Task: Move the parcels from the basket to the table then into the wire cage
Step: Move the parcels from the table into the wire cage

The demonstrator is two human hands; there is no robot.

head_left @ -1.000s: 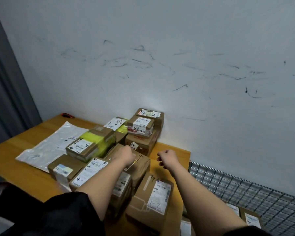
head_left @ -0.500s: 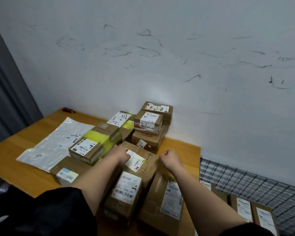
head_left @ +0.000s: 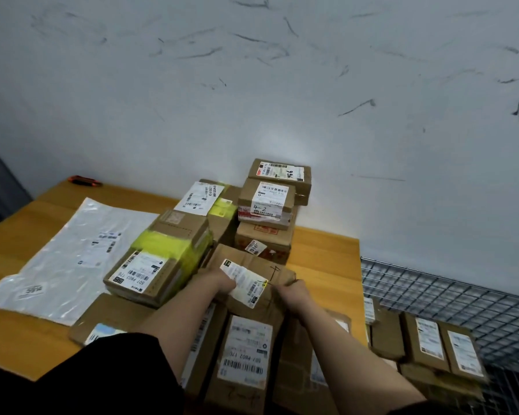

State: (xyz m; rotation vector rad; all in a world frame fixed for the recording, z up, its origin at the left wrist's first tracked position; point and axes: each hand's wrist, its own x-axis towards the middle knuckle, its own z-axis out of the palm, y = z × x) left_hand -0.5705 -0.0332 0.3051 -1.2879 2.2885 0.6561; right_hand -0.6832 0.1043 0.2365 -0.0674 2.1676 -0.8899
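Several cardboard parcels crowd the wooden table (head_left: 327, 253). Both of my hands hold one brown parcel (head_left: 246, 262) with a white label and a handwritten mark, lying on top of other boxes. My left hand (head_left: 222, 283) grips its left side and my right hand (head_left: 292, 293) grips its right edge. Below it lies a long box (head_left: 246, 354) with a barcode label. At the right stands the wire cage (head_left: 450, 298), with several parcels (head_left: 429, 345) inside. The basket is out of view.
A stack of small boxes (head_left: 267, 205) stands against the wall. A box with yellow tape (head_left: 162, 253) and a flat white plastic mailer (head_left: 69, 256) lie to the left. An orange tool (head_left: 83, 181) sits at the table's far corner.
Both hands have closed in on the labelled parcel and taken hold of its sides. The camera has moved closer and tilted down, bringing more of the cage into view.
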